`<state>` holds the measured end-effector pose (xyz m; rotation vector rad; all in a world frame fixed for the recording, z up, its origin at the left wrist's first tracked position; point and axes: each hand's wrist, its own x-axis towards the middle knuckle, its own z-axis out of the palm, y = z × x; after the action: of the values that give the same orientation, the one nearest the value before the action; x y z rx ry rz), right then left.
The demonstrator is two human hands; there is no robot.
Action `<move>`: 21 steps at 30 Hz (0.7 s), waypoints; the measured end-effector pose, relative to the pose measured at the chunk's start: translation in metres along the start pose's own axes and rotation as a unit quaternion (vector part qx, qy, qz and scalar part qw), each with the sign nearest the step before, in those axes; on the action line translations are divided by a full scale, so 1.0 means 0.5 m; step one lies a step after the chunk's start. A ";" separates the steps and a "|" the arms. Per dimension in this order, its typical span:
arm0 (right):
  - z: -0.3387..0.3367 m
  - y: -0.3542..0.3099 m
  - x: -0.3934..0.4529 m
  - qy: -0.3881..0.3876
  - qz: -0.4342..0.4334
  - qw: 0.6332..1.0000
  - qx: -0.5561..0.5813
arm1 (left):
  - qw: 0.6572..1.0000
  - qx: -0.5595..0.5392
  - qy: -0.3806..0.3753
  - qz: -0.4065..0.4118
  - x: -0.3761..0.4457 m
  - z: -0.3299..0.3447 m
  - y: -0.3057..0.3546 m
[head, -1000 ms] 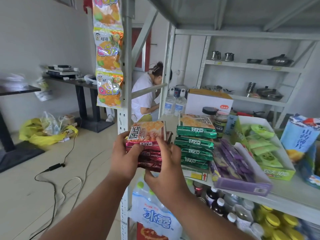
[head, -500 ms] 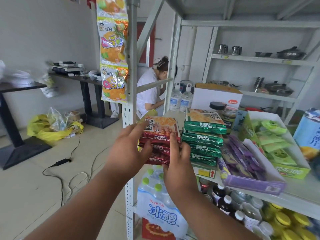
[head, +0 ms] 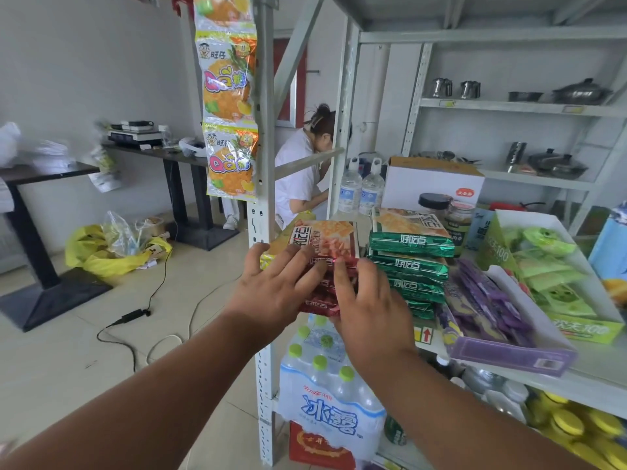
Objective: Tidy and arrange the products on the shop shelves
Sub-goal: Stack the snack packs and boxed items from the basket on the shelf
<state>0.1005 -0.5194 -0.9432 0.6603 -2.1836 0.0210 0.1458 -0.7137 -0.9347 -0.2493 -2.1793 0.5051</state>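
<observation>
Both forearms bare to the hands (head: 281, 283); no sleeves show

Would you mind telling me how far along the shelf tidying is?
Done: the green packets sit in a neat stack. In hand: both hands, left and right, press flat against the red packets, squaring that stack beside the green one. Left: the purple tray sits askew, overhanging the shelf edge.

A person in white (head: 298, 171) crouches behind the shelf post; yellow bags (head: 112, 252) and cables (head: 159, 300) lie on the floor by black tables (head: 183, 164).
</observation>
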 end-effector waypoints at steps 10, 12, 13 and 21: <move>0.037 0.051 0.024 0.041 -0.134 0.985 -0.100 | 0.997 -0.037 -0.056 0.046 0.025 0.039 -0.067; 0.042 0.054 0.026 0.048 -0.144 0.982 -0.115 | 0.997 -0.026 -0.045 0.061 0.025 0.048 -0.073; 0.046 0.053 0.027 0.051 -0.149 0.980 -0.123 | 0.997 -0.018 -0.041 0.064 0.025 0.051 -0.074; 0.081 0.036 0.060 0.114 -0.191 0.955 -0.196 | 0.998 0.007 -0.017 0.061 0.060 0.064 -0.056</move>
<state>0.0475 -0.5270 -0.9439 0.7927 -1.7382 -0.5032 0.1020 -0.7368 -0.9185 -0.3705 -2.2013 0.5974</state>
